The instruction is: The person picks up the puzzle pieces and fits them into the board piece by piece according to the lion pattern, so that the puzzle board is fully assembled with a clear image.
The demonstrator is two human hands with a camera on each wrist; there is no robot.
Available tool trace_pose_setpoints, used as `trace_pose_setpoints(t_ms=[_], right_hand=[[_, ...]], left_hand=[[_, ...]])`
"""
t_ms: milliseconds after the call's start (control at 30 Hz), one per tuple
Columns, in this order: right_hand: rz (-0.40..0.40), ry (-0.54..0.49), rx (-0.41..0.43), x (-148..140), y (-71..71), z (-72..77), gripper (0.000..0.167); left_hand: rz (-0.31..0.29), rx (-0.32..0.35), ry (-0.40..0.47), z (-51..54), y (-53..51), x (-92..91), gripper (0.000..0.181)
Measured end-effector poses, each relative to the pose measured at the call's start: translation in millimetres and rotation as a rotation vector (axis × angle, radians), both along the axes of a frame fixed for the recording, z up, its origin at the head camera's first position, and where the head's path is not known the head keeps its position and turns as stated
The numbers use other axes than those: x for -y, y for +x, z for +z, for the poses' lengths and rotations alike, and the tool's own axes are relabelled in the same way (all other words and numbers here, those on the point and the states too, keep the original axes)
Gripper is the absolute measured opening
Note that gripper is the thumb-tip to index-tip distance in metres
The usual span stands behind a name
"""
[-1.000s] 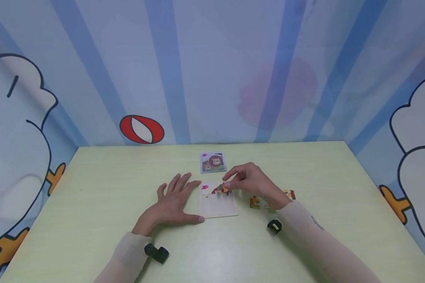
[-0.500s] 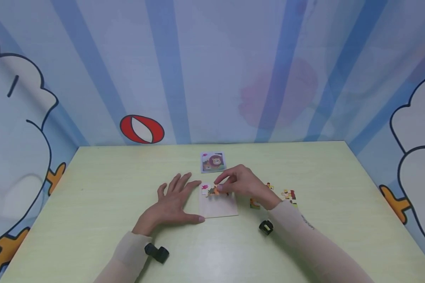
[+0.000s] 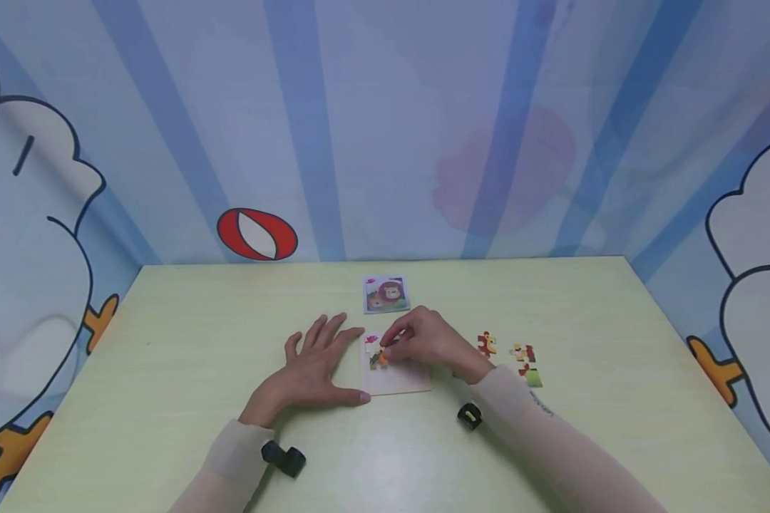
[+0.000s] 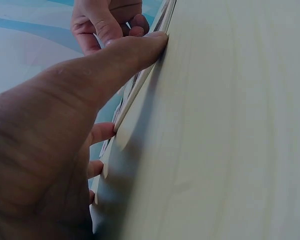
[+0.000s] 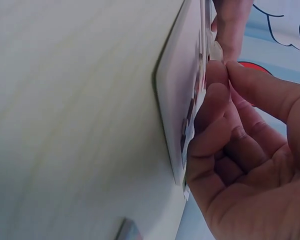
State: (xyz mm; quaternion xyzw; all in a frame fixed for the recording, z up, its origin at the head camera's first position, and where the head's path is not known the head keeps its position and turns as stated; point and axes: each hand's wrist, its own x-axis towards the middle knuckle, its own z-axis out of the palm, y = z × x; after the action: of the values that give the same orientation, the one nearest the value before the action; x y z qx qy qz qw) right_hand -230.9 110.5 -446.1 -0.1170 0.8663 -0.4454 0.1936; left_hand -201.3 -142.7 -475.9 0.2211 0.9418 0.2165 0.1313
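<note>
A pale square puzzle board (image 3: 399, 380) lies flat on the table, with pieces fitted along its far edge. My left hand (image 3: 311, 372) rests beside it with fingers spread, thumb and index fingertip touching the board's left side. In the left wrist view the thumb (image 4: 135, 52) meets the board's edge. Above the board's left part, my right hand (image 3: 431, 340) pinches a small orange and dark puzzle piece (image 3: 378, 360) between thumb and index finger. The right wrist view shows those fingertips (image 5: 217, 72) close over the board; the piece is mostly hidden there.
Behind the board lies a square picture card (image 3: 386, 294) with a lion on it. Several loose puzzle pieces (image 3: 487, 344) lie to the right, some partly hidden by the right forearm. A patterned cloth wall (image 3: 385, 142) stands at the table's far edge.
My right hand has moved left and nearer to me over the board, carrying the puzzle piece from the top right to the left part. The left hand stays in place.
</note>
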Motion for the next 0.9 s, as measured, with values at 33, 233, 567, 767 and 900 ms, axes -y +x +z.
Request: trace_pose_setpoints(t_ms=[33, 233, 567, 767, 900], right_hand=[[-0.004, 0.008, 0.001, 1, 0.0, -0.7, 0.007], [-0.017, 0.046, 0.002, 7, 0.3, -4.2, 0.007], [-0.003, 0.089, -0.032, 12, 1.6, -3.4, 0.007], [0.006, 0.108, -0.050, 12, 1.3, -3.6, 0.006], [0.005, 0.134, -0.068, 15, 0.8, -4.9, 0.005]], left_hand=[[0.000, 0.000, 0.001, 0.0, 0.1, -0.1, 0.105], [-0.004, -0.003, 0.011, -1.2, -0.1, 0.3, 0.105], [0.001, -0.002, -0.003, -2.1, 0.0, 0.0, 0.105], [0.001, -0.003, 0.001, -1.1, 0.5, -0.4, 0.105], [0.001, -0.001, 0.001, -1.4, 0.2, 0.1, 0.105]])
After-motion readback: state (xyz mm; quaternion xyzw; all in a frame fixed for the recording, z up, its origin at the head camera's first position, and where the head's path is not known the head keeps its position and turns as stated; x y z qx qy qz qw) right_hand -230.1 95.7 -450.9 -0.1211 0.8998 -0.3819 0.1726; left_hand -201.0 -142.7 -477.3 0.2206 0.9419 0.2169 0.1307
